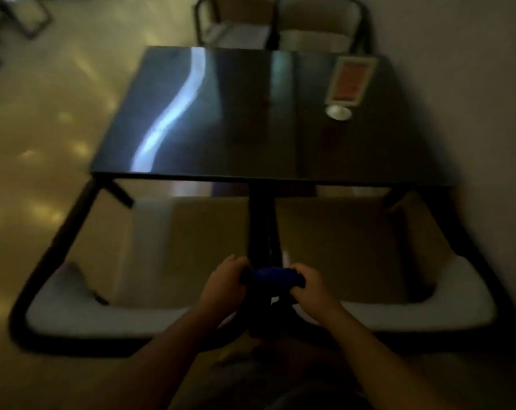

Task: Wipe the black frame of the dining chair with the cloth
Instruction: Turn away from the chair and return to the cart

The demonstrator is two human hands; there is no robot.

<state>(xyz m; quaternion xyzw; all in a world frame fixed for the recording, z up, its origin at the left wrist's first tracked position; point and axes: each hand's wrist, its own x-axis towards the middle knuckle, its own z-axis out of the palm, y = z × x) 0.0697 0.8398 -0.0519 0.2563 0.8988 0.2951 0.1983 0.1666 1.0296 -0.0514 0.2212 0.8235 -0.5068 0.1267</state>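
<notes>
The picture is dim and blurred. Two dining chairs with pale cushions stand side by side at the near edge of a table. The left chair's black frame (58,241) curves round its backrest, and the right chair's black frame (469,250) does the same. A dark blue cloth (270,278) is bunched between both hands, above the spot where the two chair frames meet. My left hand (224,281) grips the cloth's left end. My right hand (308,281) grips its right end.
A glossy black table (251,119) fills the middle, bearing a framed card stand (353,79) and a small white dish (338,112) at its far right. Two more chairs (319,28) stand behind it. A wall runs along the right, shiny floor on the left.
</notes>
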